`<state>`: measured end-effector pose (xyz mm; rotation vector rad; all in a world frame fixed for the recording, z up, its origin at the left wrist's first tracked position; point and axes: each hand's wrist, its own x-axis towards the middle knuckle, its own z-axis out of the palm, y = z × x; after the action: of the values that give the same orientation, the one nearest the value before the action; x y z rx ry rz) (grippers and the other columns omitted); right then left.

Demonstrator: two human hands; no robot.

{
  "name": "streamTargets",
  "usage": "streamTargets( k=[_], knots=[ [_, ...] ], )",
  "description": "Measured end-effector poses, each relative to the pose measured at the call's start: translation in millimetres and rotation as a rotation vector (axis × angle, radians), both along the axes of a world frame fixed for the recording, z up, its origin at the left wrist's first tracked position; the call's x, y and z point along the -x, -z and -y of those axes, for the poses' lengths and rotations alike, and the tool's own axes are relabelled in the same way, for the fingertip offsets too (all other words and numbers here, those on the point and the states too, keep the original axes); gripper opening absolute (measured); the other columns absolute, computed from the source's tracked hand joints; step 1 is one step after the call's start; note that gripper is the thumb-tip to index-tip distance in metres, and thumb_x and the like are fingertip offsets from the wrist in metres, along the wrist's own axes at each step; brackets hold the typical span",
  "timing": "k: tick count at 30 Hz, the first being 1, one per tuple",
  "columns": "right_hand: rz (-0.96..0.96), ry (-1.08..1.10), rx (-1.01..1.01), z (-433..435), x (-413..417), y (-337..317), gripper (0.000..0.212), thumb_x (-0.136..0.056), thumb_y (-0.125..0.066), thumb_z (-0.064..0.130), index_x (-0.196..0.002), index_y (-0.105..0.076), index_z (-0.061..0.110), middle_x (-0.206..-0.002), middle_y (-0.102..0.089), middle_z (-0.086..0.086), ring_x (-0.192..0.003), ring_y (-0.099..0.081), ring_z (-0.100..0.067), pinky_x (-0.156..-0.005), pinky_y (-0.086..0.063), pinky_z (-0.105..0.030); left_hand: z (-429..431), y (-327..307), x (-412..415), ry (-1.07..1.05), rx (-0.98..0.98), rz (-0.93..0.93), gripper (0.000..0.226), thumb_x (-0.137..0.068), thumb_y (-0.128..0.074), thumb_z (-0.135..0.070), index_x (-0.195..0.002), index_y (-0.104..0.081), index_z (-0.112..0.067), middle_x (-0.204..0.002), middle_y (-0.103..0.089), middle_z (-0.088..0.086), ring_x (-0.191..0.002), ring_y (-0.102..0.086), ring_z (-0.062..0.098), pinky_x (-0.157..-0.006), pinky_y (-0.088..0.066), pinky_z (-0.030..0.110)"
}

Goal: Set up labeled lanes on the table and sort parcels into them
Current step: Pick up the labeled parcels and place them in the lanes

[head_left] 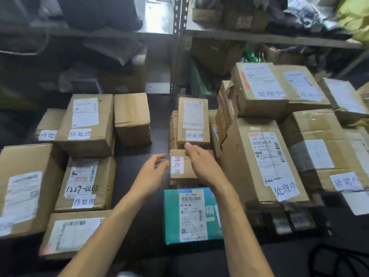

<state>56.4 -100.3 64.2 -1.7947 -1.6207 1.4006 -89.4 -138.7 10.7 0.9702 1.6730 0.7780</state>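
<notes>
A small cardboard box with a white handwritten label lies in the middle of the dark table. My right hand rests on its top right part with straight fingers reaching toward a taller labeled box behind it. My left hand hovers just left of the small box, fingers relaxed and spread, holding nothing. A teal parcel with a shipping label lies in front of the small box, between my forearms.
Several labeled cardboard boxes stand in a group on the left. A taller stack of labeled boxes crowds the right side. Metal shelving with more parcels runs behind the table. A dark strip of table shows between the groups.
</notes>
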Motion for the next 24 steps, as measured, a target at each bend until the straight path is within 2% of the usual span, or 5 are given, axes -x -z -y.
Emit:
streamTargets(
  k=[4, 12, 15, 21, 24],
  knots=[
    [-0.123, -0.111, -0.013, 10.8, 54.0, -8.5, 0.043, -0.109, -0.032, 0.045, -0.121, -0.063, 0.017, -0.116, -0.064, -0.003, -0.107, -0.057, -0.014, -0.085, -0.038, -0.028, 32.2, -22.7, 39.7, -0.037, -0.072, -0.020, 0.021, -0.105, -0.049, -0.015, -0.118, -0.063, -0.023, -0.116, -0.069, -0.001, -0.106, -0.066, 0.016, -0.090, -0.051, 0.028],
    [-0.270, -0.227, -0.022, 5.8, 149.2, -3.5, 0.032, -0.106, -0.049, 0.033, -0.125, -0.067, 0.014, -0.118, -0.071, 0.000, -0.116, -0.063, -0.014, -0.098, -0.047, -0.028, 45.8, -47.6, 149.0, -0.386, -0.180, 0.011, 0.027, -0.104, -0.046, -0.005, -0.097, -0.066, -0.022, -0.098, -0.073, 0.001, -0.092, -0.067, 0.020, -0.072, -0.053, 0.022],
    [-0.285, -0.158, 0.037, -12.3, 179.6, 16.5, 0.026, -0.104, -0.054, 0.032, -0.124, -0.064, 0.018, -0.113, -0.070, 0.003, -0.110, -0.064, -0.012, -0.090, -0.049, -0.024, 30.7, -45.1, 190.9, -0.467, -0.220, -0.014, 0.030, -0.103, -0.047, -0.004, -0.097, -0.067, -0.025, -0.103, -0.072, -0.002, -0.101, -0.067, 0.019, -0.082, -0.053, 0.025],
    [-0.146, 0.061, 0.095, -53.7, 251.0, 74.2, 0.057, -0.099, -0.056, 0.048, -0.146, -0.048, 0.016, -0.136, -0.062, -0.006, -0.123, -0.060, -0.022, -0.109, -0.046, -0.044, -27.9, -8.9, 268.7, -0.411, -0.156, -0.238, 0.034, -0.103, -0.053, -0.013, -0.136, -0.056, -0.021, -0.131, -0.058, -0.011, -0.126, -0.054, 0.009, -0.086, -0.041, 0.009],
    [-0.049, 0.138, 0.113, -58.9, 272.2, 99.5, 0.060, -0.100, -0.051, 0.055, -0.145, -0.046, 0.017, -0.138, -0.061, -0.002, -0.125, -0.057, -0.021, -0.108, -0.044, -0.042, -60.0, 14.8, 285.3, -0.269, -0.031, -0.290, 0.053, -0.104, -0.054, -0.029, -0.154, -0.036, -0.024, -0.148, -0.050, -0.007, -0.133, -0.047, 0.011, -0.101, -0.042, 0.024]
  ],
)
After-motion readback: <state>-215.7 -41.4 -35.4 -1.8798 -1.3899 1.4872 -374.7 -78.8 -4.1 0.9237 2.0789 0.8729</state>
